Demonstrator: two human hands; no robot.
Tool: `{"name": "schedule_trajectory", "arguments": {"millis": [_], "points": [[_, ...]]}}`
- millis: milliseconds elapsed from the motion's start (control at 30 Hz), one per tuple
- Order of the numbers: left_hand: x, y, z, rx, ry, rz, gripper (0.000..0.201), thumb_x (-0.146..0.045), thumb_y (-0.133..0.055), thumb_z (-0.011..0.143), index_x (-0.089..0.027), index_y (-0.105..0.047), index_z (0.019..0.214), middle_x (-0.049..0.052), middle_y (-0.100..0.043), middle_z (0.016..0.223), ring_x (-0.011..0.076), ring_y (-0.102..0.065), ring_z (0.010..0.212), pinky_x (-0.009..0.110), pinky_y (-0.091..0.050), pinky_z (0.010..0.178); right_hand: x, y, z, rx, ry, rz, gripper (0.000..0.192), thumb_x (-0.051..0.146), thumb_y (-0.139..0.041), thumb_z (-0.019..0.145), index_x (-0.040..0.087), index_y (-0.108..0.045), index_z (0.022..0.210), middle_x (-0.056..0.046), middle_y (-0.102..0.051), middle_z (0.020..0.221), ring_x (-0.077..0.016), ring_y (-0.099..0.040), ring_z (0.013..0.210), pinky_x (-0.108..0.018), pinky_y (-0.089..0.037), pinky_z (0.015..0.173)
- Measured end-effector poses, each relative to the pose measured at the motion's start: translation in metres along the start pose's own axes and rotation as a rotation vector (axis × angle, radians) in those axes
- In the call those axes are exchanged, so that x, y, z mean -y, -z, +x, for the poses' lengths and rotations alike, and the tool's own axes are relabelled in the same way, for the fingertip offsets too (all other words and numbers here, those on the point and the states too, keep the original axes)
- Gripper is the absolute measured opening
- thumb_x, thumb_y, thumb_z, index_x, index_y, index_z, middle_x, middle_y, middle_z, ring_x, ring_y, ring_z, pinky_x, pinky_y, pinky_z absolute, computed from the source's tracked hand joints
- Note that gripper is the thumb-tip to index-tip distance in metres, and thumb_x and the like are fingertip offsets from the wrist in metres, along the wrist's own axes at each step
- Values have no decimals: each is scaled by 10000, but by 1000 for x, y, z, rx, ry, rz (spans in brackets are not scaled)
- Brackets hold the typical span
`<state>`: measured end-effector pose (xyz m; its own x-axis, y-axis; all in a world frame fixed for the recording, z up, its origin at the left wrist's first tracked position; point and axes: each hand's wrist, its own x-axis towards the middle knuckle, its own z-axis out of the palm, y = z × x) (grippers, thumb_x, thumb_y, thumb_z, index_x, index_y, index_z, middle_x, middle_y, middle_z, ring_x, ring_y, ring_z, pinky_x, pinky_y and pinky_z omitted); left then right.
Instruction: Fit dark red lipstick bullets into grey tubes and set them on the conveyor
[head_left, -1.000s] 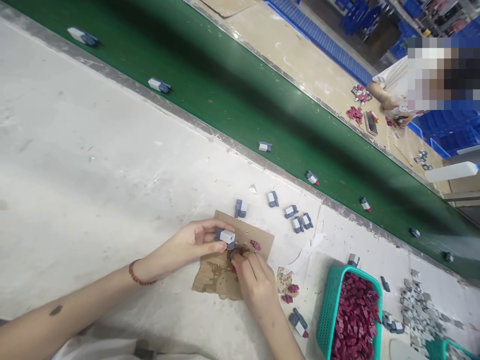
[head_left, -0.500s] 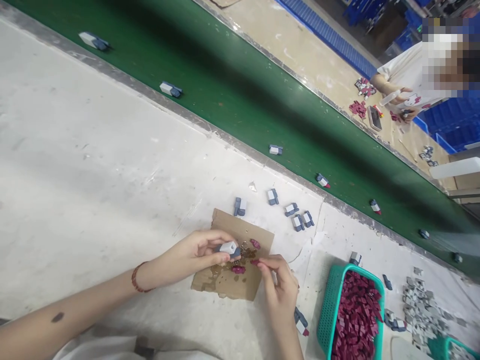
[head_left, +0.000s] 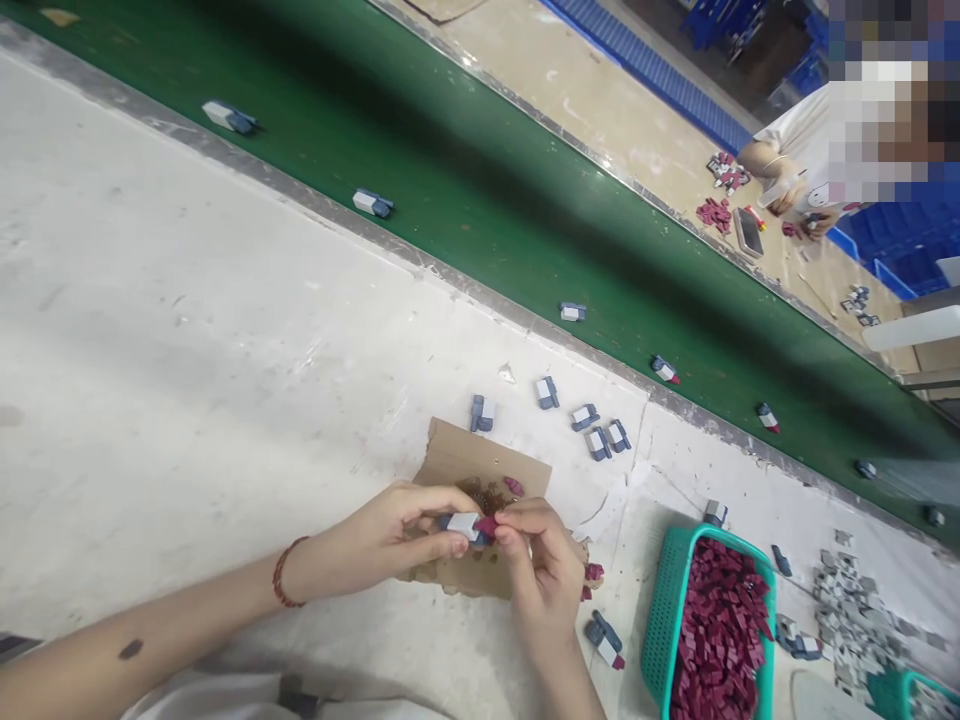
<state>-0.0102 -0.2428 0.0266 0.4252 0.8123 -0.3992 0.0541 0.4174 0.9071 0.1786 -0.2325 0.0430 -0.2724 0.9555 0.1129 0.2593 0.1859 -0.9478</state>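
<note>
Both hands meet over the cardboard scrap [head_left: 457,455] near the bench's near edge — left hand [head_left: 390,540] pinches the grey-white block [head_left: 461,524], long axis pointing right, straight at the maroon piece [head_left: 486,525] pinched in the right hand [head_left: 544,565]. Past them, the green belt [head_left: 465,190].

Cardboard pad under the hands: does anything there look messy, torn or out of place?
Yes. The cardboard pad has ragged, torn edges and a dark brownish smear in its middle. One maroon piece lies loose on it and two more sit off its right edge, outside the teal basket.
</note>
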Motion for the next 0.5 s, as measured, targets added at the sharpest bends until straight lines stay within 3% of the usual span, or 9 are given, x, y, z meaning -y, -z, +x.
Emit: {"name": "schedule_trajectory", "arguments": {"millis": [133,267,367,500], "points": [[-1,-1,0,31,-2,-52,291,-394,-564,854,-154,-681,971,28,-628,736,143,-528,602,218,-448,534,3,-2,2,88,80,-77,134,159,-550,933,223,-666,919,-37,-703,803,-174,-664,736,-293,-545,654],[-2,-2,0,32,-72,-14,296,-389,-519,890,-143,-676,938,25,-614,745,140,-526,626,207,-436,537,3,-3,3,96,136,-115,153,145,-527,939,210,-665,918,-48,-700,804,-173,-661,725,-290,-545,644],[-3,-1,-1,-2,-97,88,297,-396,-513,903,-150,-679,904,26,-616,732,148,-536,630,204,-425,522,2,-1,4,110,82,-82,126,196,-553,939,210,-673,905,-42,-715,797,-175,-672,719,-291,-552,658],[-5,-1,-1,-31,-118,195,289,-407,-530,904,-174,-700,921,22,-645,713,155,-553,587,202,-420,476,1,1,1,31,11,-58,92,235,-606,915,207,-668,853,-24,-707,749,-164,-672,682,-266,-551,631]]}}
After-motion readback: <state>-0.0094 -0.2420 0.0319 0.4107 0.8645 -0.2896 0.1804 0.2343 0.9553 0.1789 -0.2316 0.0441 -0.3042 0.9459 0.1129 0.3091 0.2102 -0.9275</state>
